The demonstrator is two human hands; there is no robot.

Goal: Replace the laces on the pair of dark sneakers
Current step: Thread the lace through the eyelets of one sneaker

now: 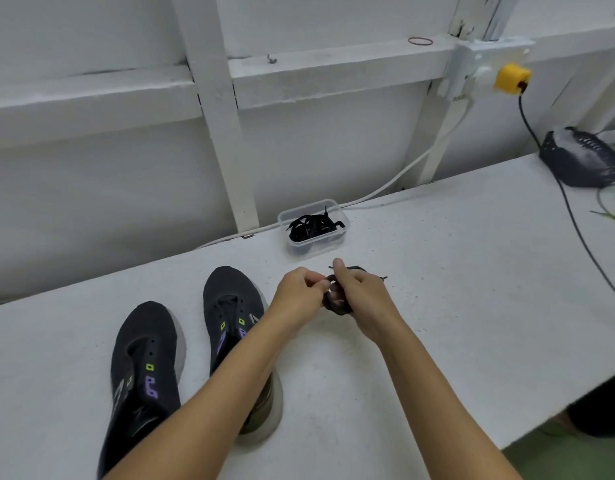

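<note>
Where hands point(301, 289) meet, lace bundle point(337, 303) half hidden.

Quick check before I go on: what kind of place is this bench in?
Probably a workshop or small factory workstation, not a home. A plain white bench runs along a bare white-painted framed wall, with a surface-mounted socket and yellow plug and a tub of spare laces.
</note>
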